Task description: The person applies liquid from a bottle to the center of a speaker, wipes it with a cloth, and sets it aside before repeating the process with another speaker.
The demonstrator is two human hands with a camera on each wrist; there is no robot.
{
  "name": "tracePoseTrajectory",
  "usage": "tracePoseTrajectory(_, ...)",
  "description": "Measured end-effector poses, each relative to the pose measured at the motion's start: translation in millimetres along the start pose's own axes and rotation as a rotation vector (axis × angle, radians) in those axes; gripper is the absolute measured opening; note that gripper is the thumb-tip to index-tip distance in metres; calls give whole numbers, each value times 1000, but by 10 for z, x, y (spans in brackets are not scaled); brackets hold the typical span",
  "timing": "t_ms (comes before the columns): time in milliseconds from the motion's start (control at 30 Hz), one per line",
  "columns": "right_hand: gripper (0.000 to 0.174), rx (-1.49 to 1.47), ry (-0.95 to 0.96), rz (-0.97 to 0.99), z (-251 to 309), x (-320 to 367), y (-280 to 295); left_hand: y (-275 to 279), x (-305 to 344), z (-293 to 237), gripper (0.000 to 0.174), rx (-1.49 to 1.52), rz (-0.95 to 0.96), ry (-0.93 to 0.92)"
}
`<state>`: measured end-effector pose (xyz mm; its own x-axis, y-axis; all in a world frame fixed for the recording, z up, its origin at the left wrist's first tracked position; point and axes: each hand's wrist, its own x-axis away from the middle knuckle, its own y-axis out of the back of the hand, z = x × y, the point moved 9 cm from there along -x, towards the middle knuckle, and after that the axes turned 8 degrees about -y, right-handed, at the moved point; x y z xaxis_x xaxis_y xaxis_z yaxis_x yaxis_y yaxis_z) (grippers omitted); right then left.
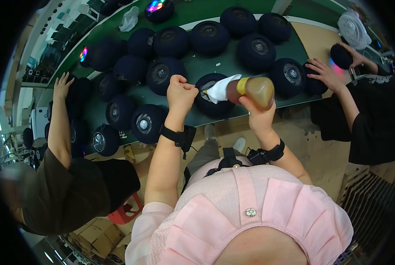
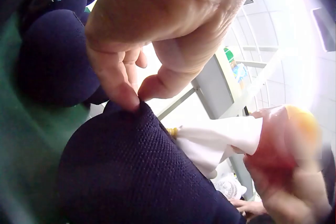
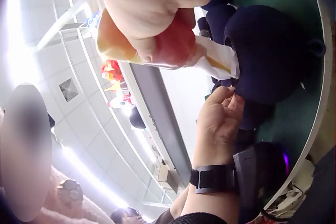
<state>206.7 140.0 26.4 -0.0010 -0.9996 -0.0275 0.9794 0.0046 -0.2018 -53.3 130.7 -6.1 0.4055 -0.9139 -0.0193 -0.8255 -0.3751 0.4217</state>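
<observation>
A round speaker [image 1: 217, 109] covered in dark blue fabric stands at the near edge of the table, its recessed face turned up toward me. My left hand [image 1: 181, 97] is at its left side; in the left wrist view, thumb and forefinger pinch the fabric edge of the speaker [image 2: 126, 166]. My right hand [image 1: 261, 119] grips a squeeze bottle [image 1: 260, 92] of amber liquid, tilted on its side. White cloth [image 1: 222, 89] wraps the bottle's neck, and the yellowish nozzle tip [image 2: 172, 132] points at the speaker's rim, close to my left fingertips.
Several similar dark speakers [image 1: 171, 42] crowd the green table [image 1: 197, 62], two showing coloured lights. A person's hand [image 1: 62, 86] reaches in at left. At right another person's hand [image 1: 325, 75] touches a speaker, near a white fan [image 1: 354, 30]. A plastic bag [image 1: 129, 19] lies at the back.
</observation>
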Motion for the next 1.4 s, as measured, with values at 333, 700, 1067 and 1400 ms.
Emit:
tracePoseTrajectory(333,44,-1003,-653,-58,-282,-139,269,-81,140,-66,37,-46,-12,-1)
tracePoseTrajectory(700,45,-1237,-898,-75,-430,256,720,-327,820,293,85,419,33,505)
tracePoseTrajectory(1067,45,-1185,-833,-123,-524,441,1187,-596,1020,247,92,463,-109,688)
tracePoseTrajectory(1400,44,-1230,-842,-61,-510,462,1121,-92,336,-231,48,-509,-122,105)
